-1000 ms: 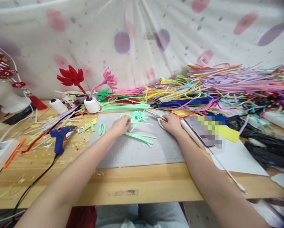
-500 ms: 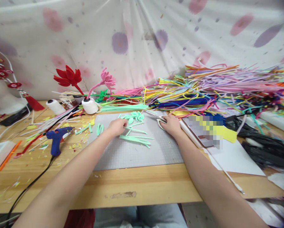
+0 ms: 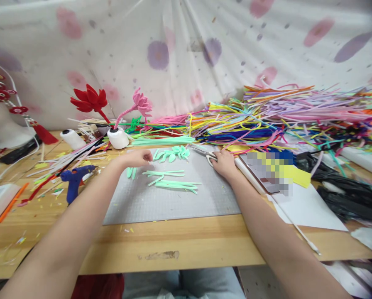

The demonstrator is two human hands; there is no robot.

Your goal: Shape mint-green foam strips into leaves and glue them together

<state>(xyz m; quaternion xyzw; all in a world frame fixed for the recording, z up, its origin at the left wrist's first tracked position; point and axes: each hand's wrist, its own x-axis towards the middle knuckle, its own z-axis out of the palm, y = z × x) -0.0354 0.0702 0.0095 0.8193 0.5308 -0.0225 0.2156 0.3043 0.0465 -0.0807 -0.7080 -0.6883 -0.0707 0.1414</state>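
My left hand (image 3: 138, 158) hovers over the left part of the grey cutting mat (image 3: 173, 207), fingers curled together; whatever they may hold is hidden. Just below it lie short mint-green pipe cleaner pieces (image 3: 131, 172). To its right are mint leaf shapes (image 3: 172, 154), joined in a row. Cut mint pipe cleaner strips (image 3: 178, 185) lie in loose groups mid-mat. At the mat's right side, my right hand (image 3: 225, 163) is closed over the handles of the scissors (image 3: 209, 157), whose blades point to the back left.
A blue glue gun (image 3: 74, 182) lies left among scraps. Behind it, red (image 3: 89, 99) and pink (image 3: 141, 104) fuzzy flowers stand by a white spool (image 3: 117, 138). Pipe cleaner bundles (image 3: 236, 124) line the back. A phone (image 3: 257, 172) and white paper (image 3: 313, 207) lie right.
My left hand has moved left, away from the leaf shapes. Some mint strips that were beside it now lie flat, further left on the mat. My right hand stays at the scissors.
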